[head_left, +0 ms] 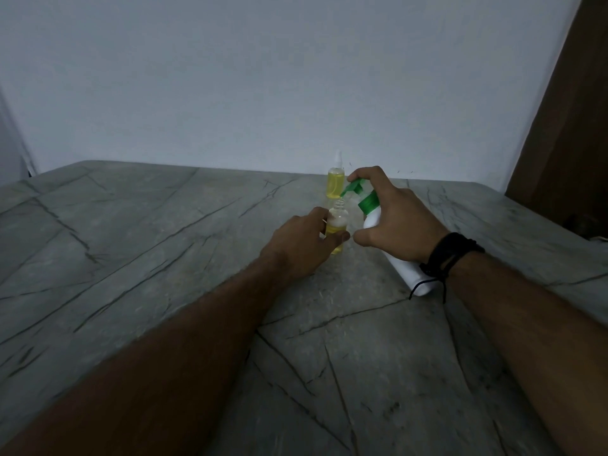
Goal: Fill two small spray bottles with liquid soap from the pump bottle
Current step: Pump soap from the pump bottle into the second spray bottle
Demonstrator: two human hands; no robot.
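Note:
A small clear spray bottle point(337, 222) stands uncapped on the grey stone table point(164, 258), partly filled with yellow liquid. My left hand point(302, 245) grips it from the left, thumb and fingers round its body. My right hand point(398, 222) holds the white pump bottle point(408, 274) tilted towards the small bottle, a finger on top of its green pump head point(357, 187). The green spout points down at the open neck. Behind them a second small spray bottle point(335, 182) stands upright with its sprayer cap on, nearly full of yellow liquid.
A pale wall point(296, 77) rises right behind the table's far edge. A brown wooden panel point(569, 126) stands at the right. A black band with loose cords is around my right wrist point(450, 255).

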